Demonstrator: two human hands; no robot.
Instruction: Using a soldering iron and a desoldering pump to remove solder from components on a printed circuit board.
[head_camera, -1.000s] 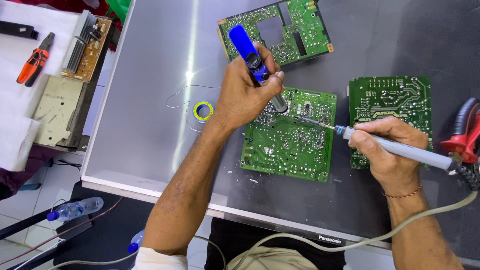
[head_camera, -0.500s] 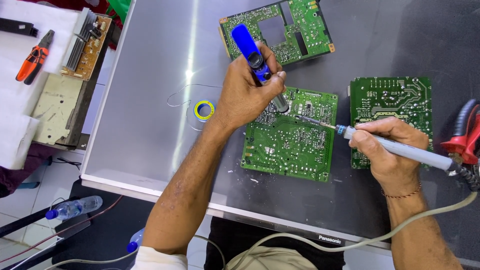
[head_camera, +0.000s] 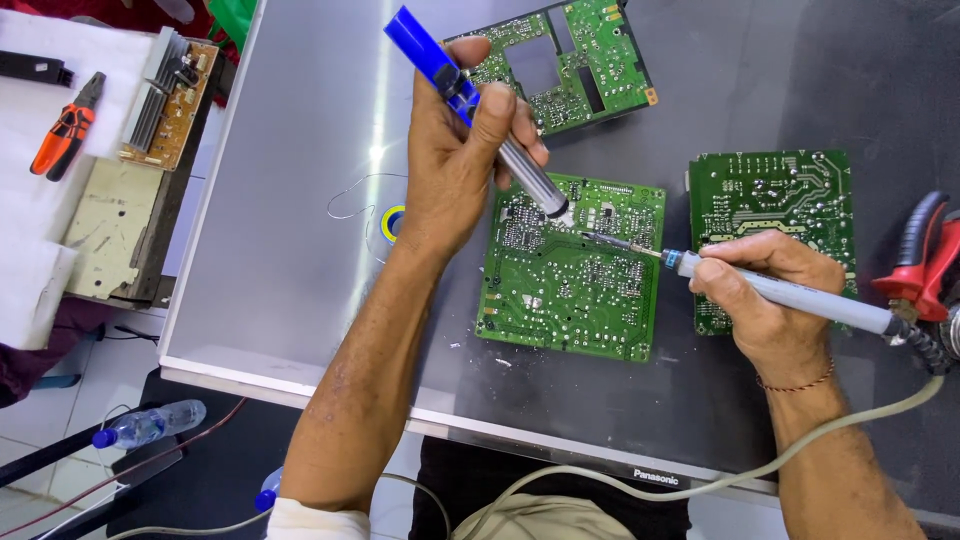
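Green circuit board (head_camera: 570, 270) lies between both hands: left hand (head_camera: 450, 165) grips the blue desoldering pump (head_camera: 480, 110) slanting down-right, right hand (head_camera: 765, 290) holds the soldering iron (head_camera: 780, 293) pointing left; tips nearly meet.

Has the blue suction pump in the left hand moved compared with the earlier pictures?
No. The blue pump in the left hand keeps its nozzle on the same spot at the top of the middle green board.

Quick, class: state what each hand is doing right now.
Left hand: closed around a blue desoldering pump.
Right hand: closed around a grey soldering iron.
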